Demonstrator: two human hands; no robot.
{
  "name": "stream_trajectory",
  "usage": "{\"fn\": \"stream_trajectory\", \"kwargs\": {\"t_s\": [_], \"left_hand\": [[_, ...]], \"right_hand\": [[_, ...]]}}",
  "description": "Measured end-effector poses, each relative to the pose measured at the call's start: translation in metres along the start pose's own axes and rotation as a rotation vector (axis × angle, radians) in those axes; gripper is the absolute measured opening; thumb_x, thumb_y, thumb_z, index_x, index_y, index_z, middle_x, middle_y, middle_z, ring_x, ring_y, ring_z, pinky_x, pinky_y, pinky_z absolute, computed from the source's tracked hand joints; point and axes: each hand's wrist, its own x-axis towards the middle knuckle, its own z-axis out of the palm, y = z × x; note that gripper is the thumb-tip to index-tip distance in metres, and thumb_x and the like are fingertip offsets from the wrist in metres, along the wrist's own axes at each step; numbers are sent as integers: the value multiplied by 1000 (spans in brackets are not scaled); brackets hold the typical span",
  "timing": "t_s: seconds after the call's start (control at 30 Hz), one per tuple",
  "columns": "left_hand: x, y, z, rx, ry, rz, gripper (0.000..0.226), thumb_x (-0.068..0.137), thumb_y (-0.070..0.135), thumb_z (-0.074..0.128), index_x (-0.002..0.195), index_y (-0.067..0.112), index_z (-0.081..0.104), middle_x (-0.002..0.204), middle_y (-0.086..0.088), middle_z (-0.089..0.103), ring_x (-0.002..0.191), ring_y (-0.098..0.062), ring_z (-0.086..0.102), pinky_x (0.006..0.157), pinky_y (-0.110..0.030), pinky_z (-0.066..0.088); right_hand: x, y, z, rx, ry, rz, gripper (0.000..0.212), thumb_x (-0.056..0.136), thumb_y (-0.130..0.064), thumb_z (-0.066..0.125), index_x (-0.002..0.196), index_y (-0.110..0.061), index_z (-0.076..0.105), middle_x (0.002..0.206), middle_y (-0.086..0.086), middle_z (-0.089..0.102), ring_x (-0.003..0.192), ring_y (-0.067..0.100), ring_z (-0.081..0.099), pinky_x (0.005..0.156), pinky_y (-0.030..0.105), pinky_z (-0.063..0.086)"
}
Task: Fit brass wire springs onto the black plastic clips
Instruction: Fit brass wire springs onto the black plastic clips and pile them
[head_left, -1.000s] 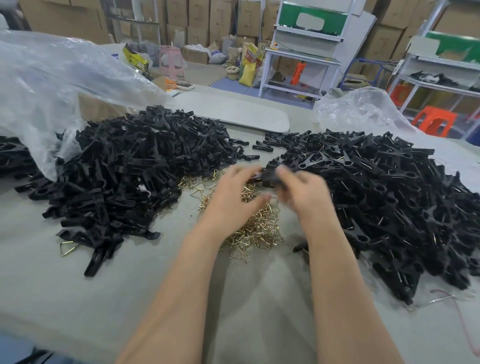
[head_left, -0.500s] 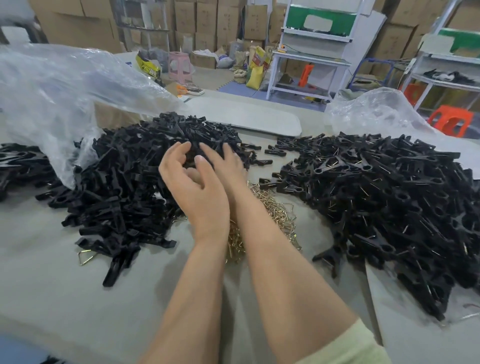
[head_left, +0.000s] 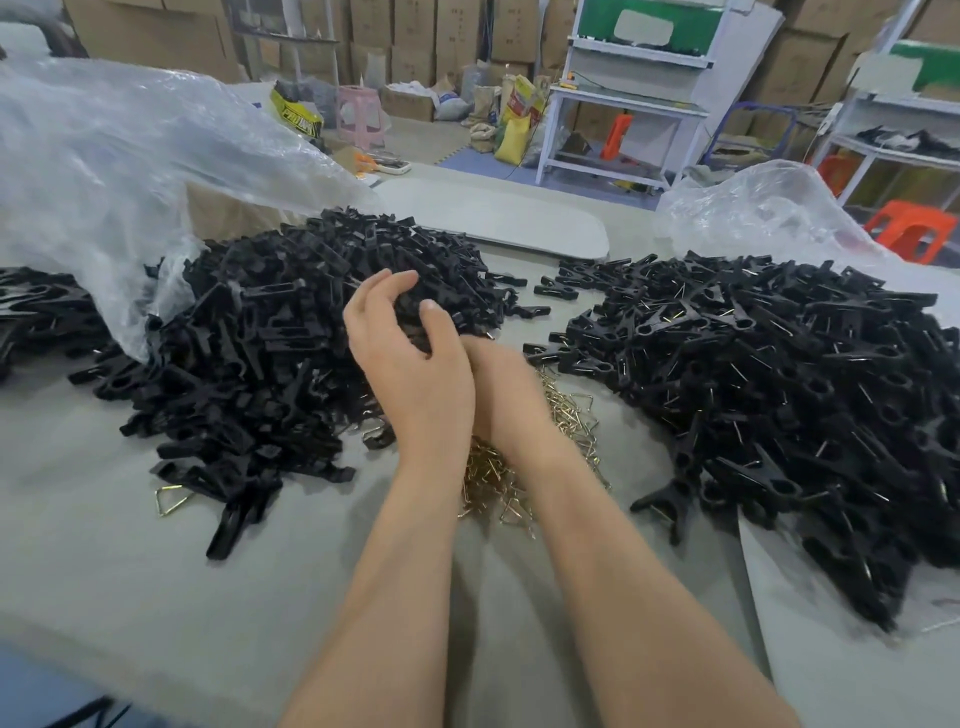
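A big heap of loose black plastic clip parts (head_left: 270, 353) lies on the left of the table. On the right lies a second heap of black clips with wire springs fitted (head_left: 779, 395). Between the two heaps sits a small pile of brass wire springs (head_left: 558, 415). My left hand (head_left: 410, 358) is at the near right edge of the left heap, its fingers and thumb curled round black clip parts. My right hand (head_left: 506, 389) lies just behind it over the springs, and its fingers are hidden by the left hand.
Crumpled clear plastic bags lie at the far left (head_left: 119, 171) and far right (head_left: 769, 213). A flat grey board (head_left: 498, 218) rests at the back of the table. One loose spring (head_left: 171, 500) lies near the left heap. Shelves, cartons and stools stand beyond.
Both hands left the right heap, where they held a clip, and swung left to the loose-parts heap. My left fingers have since curled in at its edge and the right hand has dropped behind it.
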Motion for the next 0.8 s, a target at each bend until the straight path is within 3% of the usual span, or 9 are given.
{"fn": "stream_trajectory", "kwargs": {"t_s": [0.1, 0.17, 0.23, 0.33, 0.43, 0.53, 0.6, 0.73, 0.8], "left_hand": [[0, -3, 4, 1, -138, -164, 21, 92, 10, 52, 110, 19, 55, 116, 0, 55, 103, -8, 53, 93, -22, 43], [-1, -7, 6, -10, -295, -247, 21, 93, 12, 54, 113, 15, 58, 108, 3, 61, 96, -4, 57, 90, -19, 46], [-5, -8, 9, 23, -475, -238, 20, 92, 15, 56, 112, 17, 61, 103, 6, 64, 94, -3, 59, 88, -18, 48], [-14, -5, 14, 14, -665, -210, 19, 93, 19, 59, 111, 22, 61, 99, 9, 65, 88, 4, 60, 77, -7, 46], [-18, -7, 16, 3, -695, -246, 24, 92, 18, 60, 116, 20, 58, 92, 12, 64, 80, 7, 58, 71, -4, 44], [-15, -11, 15, 66, -637, -255, 21, 91, 12, 60, 112, 16, 61, 88, 5, 64, 79, -5, 57, 72, -12, 45], [-13, -12, 14, 82, -586, -262, 17, 90, 9, 61, 105, 13, 66, 85, 2, 64, 79, -9, 58, 72, -14, 46], [-12, -13, 13, 95, -570, -275, 15, 90, 10, 60, 104, 15, 67, 94, -5, 70, 90, -15, 63, 87, -29, 51], [-11, -13, 13, 80, -542, -276, 15, 91, 13, 59, 104, 17, 65, 97, -3, 71, 94, -15, 64, 92, -36, 51]], "right_hand": [[-5, 17, -29, 399, 147, 129, 14, 94, -17, 55, 108, -21, 59, 84, -10, 61, 67, 3, 55, 56, 13, 42], [-9, 27, -42, 660, 197, 201, 10, 96, -17, 53, 103, -22, 58, 82, -6, 65, 61, 7, 56, 60, 17, 47], [-17, 32, -46, 861, 193, 261, 11, 97, -18, 52, 100, -16, 62, 73, -4, 64, 53, 5, 52, 52, 20, 45], [-30, 45, -43, 691, 174, 261, 18, 97, -21, 51, 101, -8, 63, 65, -7, 56, 54, 4, 48, 52, 19, 37], [-38, 49, -38, 600, 163, 197, 16, 97, -17, 49, 86, -19, 60, 60, -12, 53, 56, 3, 46, 55, 18, 34], [-40, 47, -37, 615, 100, 188, 14, 95, -17, 51, 88, -16, 63, 45, -15, 52, 44, -1, 45, 46, 12, 34], [-40, 46, -36, 660, 55, 194, 14, 95, -18, 52, 93, -11, 64, 49, -11, 51, 41, 1, 44, 43, 15, 35], [-39, 43, -33, 547, 52, 166, 11, 95, -23, 51, 94, -25, 62, 57, -14, 54, 58, 6, 49, 57, 22, 37], [-39, 44, -32, 551, 117, 200, 10, 95, -22, 52, 99, -22, 61, 68, -11, 59, 66, 12, 54, 65, 27, 43]]}}
